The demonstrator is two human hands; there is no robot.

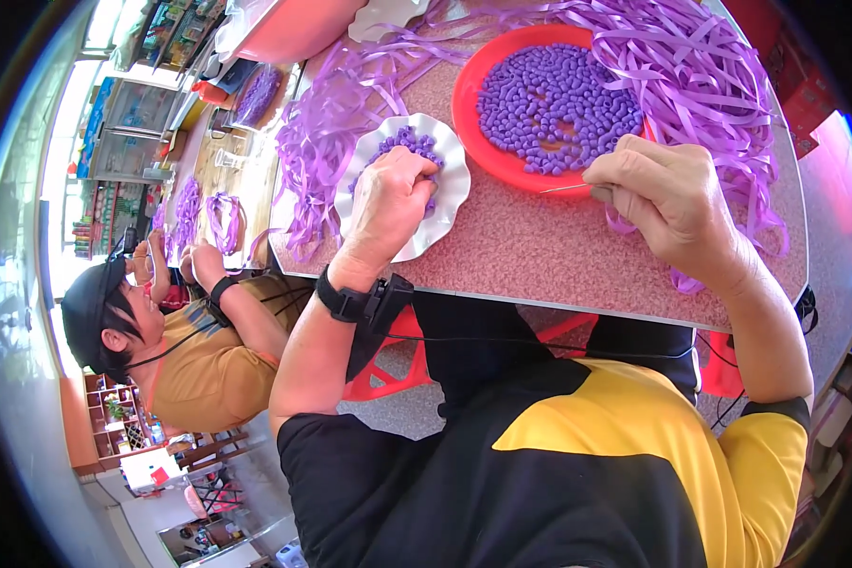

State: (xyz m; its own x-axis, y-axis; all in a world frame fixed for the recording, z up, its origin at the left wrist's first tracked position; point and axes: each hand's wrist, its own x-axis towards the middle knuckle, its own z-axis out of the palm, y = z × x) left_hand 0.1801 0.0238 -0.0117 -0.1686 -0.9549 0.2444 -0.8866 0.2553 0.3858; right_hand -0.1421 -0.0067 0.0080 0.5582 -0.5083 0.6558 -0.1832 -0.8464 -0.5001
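On the table's near left, a white scalloped dish (457, 186) holds small purple beads (409, 142). My left hand (391, 196) is over this dish with its fingers curled together among the beads; whatever they pinch is hidden. My right hand (667, 194) is closed, thumb against forefinger, on a thin needle (563, 189) whose tip points left. That hand hovers by the near right rim of a round red tray (466, 123), which carries many more purple beads (549, 104) spread in a layer.
Purple ribbons (691, 76) heap over the tray's right side, and more ribbons (317, 142) lie left of the dish. A pink basin (289, 28) stands at the far left. A co-worker (208, 350) sits at my left, at a wooden table (252, 189). The table edge (540, 308) runs before me.
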